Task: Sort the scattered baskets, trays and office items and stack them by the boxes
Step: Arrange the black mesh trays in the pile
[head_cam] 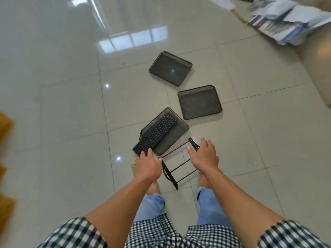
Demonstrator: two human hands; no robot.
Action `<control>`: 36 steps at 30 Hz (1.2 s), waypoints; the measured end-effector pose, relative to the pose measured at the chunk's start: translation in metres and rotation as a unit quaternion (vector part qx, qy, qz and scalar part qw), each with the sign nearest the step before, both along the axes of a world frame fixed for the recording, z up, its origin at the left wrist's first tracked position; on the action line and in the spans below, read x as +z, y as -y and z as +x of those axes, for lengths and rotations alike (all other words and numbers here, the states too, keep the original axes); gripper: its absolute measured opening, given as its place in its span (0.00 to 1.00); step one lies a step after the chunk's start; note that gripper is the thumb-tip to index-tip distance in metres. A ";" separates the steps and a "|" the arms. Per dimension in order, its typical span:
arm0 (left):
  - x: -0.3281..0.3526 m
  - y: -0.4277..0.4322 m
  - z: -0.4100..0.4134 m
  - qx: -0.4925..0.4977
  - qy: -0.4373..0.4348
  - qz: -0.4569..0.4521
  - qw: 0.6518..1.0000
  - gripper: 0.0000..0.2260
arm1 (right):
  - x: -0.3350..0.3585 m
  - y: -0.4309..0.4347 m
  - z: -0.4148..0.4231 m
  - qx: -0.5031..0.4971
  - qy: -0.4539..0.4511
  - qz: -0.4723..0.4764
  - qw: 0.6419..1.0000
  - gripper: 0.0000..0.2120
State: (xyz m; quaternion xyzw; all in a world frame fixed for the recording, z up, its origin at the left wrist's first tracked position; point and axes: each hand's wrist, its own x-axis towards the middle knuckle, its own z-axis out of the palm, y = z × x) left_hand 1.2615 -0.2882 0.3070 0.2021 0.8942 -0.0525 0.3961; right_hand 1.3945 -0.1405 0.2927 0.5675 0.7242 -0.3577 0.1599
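On a glossy, pale tiled floor (62, 122) below a standing person, the sorting looks barely begun; nothing is stacked yet. Three shallow black wire-mesh trays lie apart: the far tray (171, 68), the middle tray (199, 102) and the near tray (172, 139), each rectangular with low rims and rounded corners; a flat black keyboard (155, 133) rests slantwise in the near tray, one end overhanging the rim; just beside it, by the bare feet, is a thin black metal rack frame (176, 165) — two side bars joined by slim rods; the left hand (146, 164) and right hand (203, 154) reach down at either end of it, fingers loosely spread — whether they touch it is unclear; loose papers (279, 24) sit heaped far right; everything seems left to gather.
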 end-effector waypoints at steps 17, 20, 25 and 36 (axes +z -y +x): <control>-0.222 -0.006 0.079 0.444 0.141 0.002 0.885 0.31 | -0.216 -0.085 0.023 0.106 0.132 -0.123 0.978 0.34; -0.271 0.014 0.079 0.498 0.131 0.001 0.857 0.31 | -0.267 -0.084 0.022 0.067 0.141 -0.129 0.979 0.34; -0.343 0.039 0.091 0.554 0.184 0.038 0.811 0.28 | -0.338 -0.089 0.025 0.015 0.143 -0.136 0.980 0.32; -0.282 0.052 0.113 0.653 0.211 0.164 0.709 0.12 | -0.278 -0.078 0.031 0.002 0.089 -0.083 0.993 0.20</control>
